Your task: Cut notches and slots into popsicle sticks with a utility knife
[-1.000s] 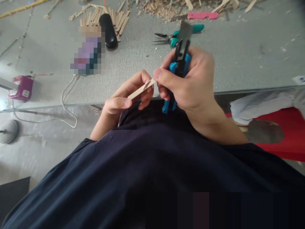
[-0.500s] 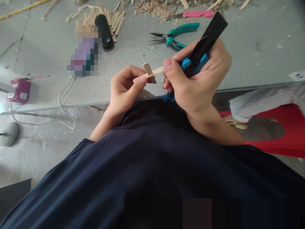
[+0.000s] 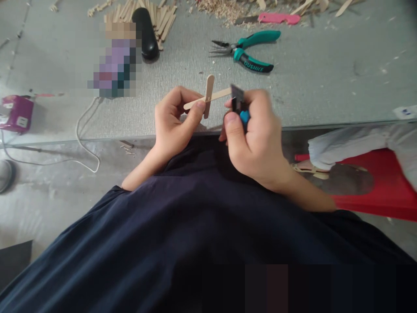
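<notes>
- Sticks first: two flat, pale wooden ones with rounded ends. The crosswise stick [image 3: 220,94] runs from the left fingertips toward the right hand, and the steep stick [image 3: 210,84] crosses it right by the left thumb.
- Left hand [image 3: 174,119]: thumb and fingers pinched narrow, holding both sticks near the crossing. One rounded end pokes out left past the thumb.
- Right hand [image 3: 256,134]: fingers curled round a cutter [image 3: 237,98] with blue grips and a flat, dark metal blade. Blade's right at the stick's end, can't tell if it's touching. Bit blurry there.
- Just beyond the right fingers: pliers [image 3: 240,54], smooth teal-and-black handles spread, pointy metal nose slightly parted, lying on a shiny grey table [image 3: 309,78] with a crinkly grain.
- Farther beyond those fingers: fluffy, curly wood shavings [image 3: 220,11] with a pink knife [image 3: 278,18] beside them.
- Beyond the left fingers: a pile of flat sticks [image 3: 167,21] partly covered by a smooth, rounded black case [image 3: 145,34]. Can't see what's inside.
- Left of the left fingers: a pixelated purple block [image 3: 114,65], thin white cord [image 3: 78,130] near it, then a squarish purple box [image 3: 18,114], contents hidden.
</notes>
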The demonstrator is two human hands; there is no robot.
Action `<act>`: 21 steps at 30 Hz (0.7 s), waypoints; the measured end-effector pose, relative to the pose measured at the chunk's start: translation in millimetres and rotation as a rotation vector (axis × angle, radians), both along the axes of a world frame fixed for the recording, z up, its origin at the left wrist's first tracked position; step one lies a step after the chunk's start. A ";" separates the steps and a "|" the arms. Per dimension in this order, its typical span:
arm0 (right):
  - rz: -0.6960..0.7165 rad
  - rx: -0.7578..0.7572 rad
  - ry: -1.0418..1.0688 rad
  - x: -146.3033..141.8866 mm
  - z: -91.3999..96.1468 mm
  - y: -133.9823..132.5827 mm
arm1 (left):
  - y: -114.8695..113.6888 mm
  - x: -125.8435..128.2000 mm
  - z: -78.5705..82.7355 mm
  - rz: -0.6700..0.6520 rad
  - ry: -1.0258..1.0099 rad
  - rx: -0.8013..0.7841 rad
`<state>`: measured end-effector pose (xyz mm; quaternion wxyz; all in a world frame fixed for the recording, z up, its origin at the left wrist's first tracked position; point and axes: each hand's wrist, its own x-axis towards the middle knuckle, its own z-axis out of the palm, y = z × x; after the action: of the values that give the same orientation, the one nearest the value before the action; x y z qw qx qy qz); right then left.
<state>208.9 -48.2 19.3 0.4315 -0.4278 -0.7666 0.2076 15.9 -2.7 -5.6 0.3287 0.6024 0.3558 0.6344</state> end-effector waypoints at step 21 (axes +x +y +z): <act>-0.011 -0.142 -0.220 -7.7 -6.0 6.4 | 3.6 -2.8 -13.4 0.045 0.176 0.095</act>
<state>201.3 -41.8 13.4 0.3145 -0.4816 -0.7903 0.2111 13.1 0.9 -19.0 0.2527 0.6625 0.3664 0.6024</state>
